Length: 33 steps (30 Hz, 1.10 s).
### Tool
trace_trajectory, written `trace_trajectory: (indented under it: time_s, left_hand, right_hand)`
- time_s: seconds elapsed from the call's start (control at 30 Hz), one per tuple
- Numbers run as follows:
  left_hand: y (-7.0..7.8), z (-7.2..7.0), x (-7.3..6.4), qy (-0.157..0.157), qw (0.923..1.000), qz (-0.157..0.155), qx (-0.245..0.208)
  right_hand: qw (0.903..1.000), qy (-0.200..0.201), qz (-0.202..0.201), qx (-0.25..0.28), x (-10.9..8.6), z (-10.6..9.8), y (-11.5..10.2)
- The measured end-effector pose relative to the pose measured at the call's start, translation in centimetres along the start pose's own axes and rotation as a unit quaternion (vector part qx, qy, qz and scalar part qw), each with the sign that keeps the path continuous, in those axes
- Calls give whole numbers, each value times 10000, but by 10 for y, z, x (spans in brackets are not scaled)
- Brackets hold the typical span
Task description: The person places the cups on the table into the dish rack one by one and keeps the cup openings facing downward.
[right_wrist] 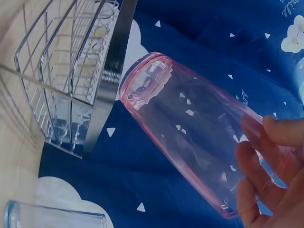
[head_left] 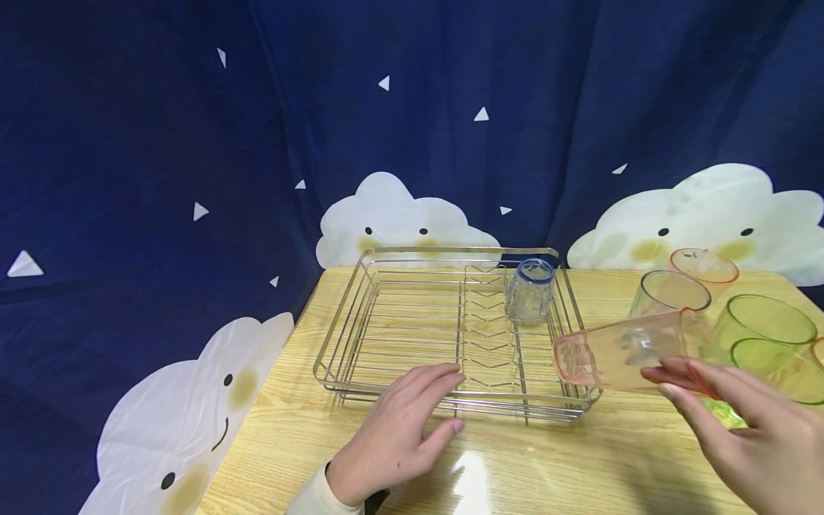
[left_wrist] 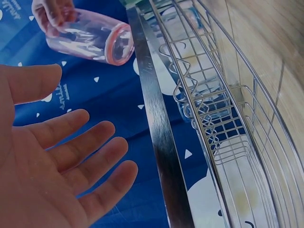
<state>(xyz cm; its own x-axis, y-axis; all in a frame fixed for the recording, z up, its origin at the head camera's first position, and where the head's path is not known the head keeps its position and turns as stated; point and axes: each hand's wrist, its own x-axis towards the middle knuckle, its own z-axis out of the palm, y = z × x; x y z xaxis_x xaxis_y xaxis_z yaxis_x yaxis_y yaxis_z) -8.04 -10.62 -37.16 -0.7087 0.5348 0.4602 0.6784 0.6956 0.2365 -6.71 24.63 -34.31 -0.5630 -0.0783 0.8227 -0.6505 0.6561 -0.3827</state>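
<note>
My right hand [head_left: 759, 429] pinches a clear pink drinking glass [head_left: 611, 350] near its rim, fingers inside the mouth and thumb outside. The glass lies tilted nearly sideways in the air, its thick base pointing left toward the right end of a wire dish rack [head_left: 418, 249]. Inside the rack's back right corner, a clear glass with a blue base [head_left: 531, 293] stands upside down. My left hand [head_left: 399, 429] is by the rack's front rim, fingers loosely extended and holding nothing; the left wrist view shows its bare palm [left_wrist: 42, 175].
To the right on the wooden table [head_left: 277, 400] stand several glasses: a grey one [head_left: 672, 297], a red-rimmed one [head_left: 704, 265] and green ones [head_left: 766, 318]. A dark blue curtain [head_left: 412, 129] with clouds hangs behind the table.
</note>
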Motion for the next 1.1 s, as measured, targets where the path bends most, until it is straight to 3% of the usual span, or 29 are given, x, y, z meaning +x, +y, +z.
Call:
trace_trajectory:
  time_s: [0.27,0.57,0.83,1.1]
  left_hand:
    - [1,0,0,-107,9999,-46,49]
    - [2,0,0,19,10000,42,62]
    - [4,-1,0,24,10000,16,-64]
    - [4,-1,-1,149,9998,69,56]
  right_hand:
    - [9989,-310,363,-1,-2,2,-10]
    - [9994,-240,-93,242,-5,15,-13]
    - [9989,-423,-2,189,-5,17,-21]
    - [9960,-232,-428,752,-3,29,-25]
